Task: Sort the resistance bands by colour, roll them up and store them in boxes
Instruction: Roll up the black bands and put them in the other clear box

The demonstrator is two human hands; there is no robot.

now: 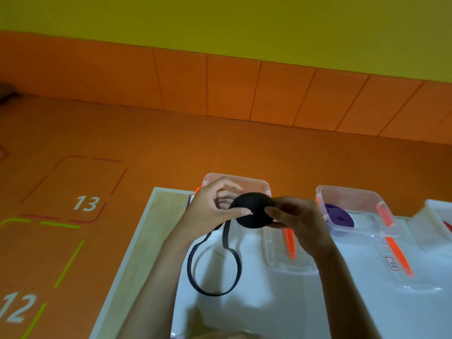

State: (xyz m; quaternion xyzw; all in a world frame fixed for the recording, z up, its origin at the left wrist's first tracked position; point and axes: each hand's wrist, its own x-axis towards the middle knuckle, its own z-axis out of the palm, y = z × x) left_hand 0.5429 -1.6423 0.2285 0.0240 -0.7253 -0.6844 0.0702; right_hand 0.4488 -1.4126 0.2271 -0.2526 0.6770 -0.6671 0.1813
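Note:
A black resistance band [253,210] is wound into a thick disc-shaped roll held above the table. My left hand [215,206] grips the roll's left side, thumb on its face. My right hand [293,214] pinches the right side. The band's loose end [212,267] hangs down in a loop over the white table cover. Behind the roll stands a clear plastic box [244,182], partly hidden by my hands. A second clear box [352,206] to the right holds a rolled purple band [338,217].
Clear lids with orange clips [291,243] lie in front of the boxes. A third container [437,216] sits at the right edge. The table's left edge [137,241] borders an orange floor marked 12 and 13. An orange padded wall stands behind.

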